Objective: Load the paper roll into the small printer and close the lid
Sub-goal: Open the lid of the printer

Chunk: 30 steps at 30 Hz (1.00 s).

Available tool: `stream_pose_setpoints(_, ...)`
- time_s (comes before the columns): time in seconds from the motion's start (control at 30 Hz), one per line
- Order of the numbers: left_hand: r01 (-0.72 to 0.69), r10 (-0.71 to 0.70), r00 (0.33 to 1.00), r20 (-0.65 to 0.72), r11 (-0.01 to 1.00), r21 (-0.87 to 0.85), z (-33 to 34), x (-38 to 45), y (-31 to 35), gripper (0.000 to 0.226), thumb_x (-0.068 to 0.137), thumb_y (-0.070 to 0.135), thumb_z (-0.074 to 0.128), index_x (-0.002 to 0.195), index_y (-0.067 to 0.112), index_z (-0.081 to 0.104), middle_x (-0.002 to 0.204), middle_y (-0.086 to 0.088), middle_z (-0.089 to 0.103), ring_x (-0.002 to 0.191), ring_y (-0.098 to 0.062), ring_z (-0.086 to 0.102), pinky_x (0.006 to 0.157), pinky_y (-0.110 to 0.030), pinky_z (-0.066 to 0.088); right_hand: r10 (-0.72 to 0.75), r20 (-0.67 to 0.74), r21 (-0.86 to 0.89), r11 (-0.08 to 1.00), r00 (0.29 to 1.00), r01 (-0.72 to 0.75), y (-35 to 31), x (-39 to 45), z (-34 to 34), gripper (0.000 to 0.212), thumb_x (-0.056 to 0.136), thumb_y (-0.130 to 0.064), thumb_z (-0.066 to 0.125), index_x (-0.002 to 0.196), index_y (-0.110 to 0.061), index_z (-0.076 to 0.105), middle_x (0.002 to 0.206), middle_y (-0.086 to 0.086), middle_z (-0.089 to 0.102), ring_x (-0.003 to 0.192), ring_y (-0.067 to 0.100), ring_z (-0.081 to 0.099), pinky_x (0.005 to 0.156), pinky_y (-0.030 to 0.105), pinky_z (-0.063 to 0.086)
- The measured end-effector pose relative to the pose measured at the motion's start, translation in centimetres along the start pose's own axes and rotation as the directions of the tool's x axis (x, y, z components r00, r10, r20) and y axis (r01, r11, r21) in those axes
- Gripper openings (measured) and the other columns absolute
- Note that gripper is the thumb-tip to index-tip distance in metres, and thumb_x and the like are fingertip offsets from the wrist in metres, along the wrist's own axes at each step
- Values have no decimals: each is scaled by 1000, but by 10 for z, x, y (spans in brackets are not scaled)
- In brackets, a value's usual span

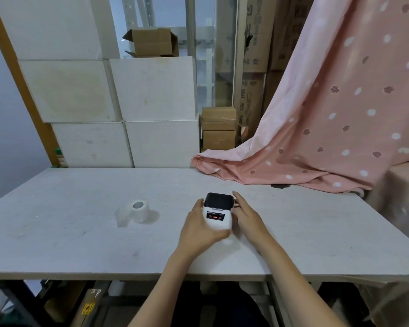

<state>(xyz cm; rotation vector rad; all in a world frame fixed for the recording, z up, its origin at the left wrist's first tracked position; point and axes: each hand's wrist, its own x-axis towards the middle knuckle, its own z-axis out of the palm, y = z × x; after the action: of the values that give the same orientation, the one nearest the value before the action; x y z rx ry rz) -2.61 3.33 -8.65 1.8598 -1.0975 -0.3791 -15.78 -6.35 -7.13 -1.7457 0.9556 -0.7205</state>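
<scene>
The fingers [200, 205] of the left hand [198, 228] curl around the left side and near base of the small printer [218, 212], pressed against its white body, with the thumb lying along the near lower edge. The fingers [237, 198] of the right hand [247, 217] lie straight and close together along the printer's right side, touching it or just beside it; a firm grip on that side cannot be made out.

The printer sits between both hands on the pale counter [80, 244], a little right of centre and toward the near half. Its dark lid [219, 199] faces up and appears shut, and a small dark label with a red mark faces the person.

The paper roll [137, 211] lies on the counter well apart to the left of the printer, on its side, with a loose tail of paper trailing toward the near left.

At the far right, a pink patterned cloth [340, 114] drapes down onto the counter's far edge. Behind the counter stand stacked white boxes [118, 109] and brown cardboard boxes [219, 128].
</scene>
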Motion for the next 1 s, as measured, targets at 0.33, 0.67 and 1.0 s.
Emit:
stream_pose_setpoints(0.33,15,-22,996,-91,998,-68,-3,2,-6,103,63,36,89,148,16,34,134,8,35,124,-13,49,97,-25,45,-19,77,-283,958,997,40,7,0,8,78,89,-40,55,162,-22,33,154,-2,45,144,20,41,119,39,34)
stream_pose_setpoints(0.67,6,6,999,53,976,-218,-10,3,-12,124,57,40,89,156,44,13,139,7,48,123,-11,57,102,-35,53,6,121,-246,969,993,24,7,-4,8,119,70,-50,62,165,-39,-8,138,2,50,130,25,51,113,47,44)
stream_pose_setpoints(1.0,25,-10,998,59,967,-252,-13,0,-11,124,54,50,89,155,48,16,142,7,47,127,-13,56,102,-41,54,6,108,-198,980,994,16,3,-10,6,122,80,-39,71,166,-35,-16,123,-3,61,110,18,60,86,27,47)
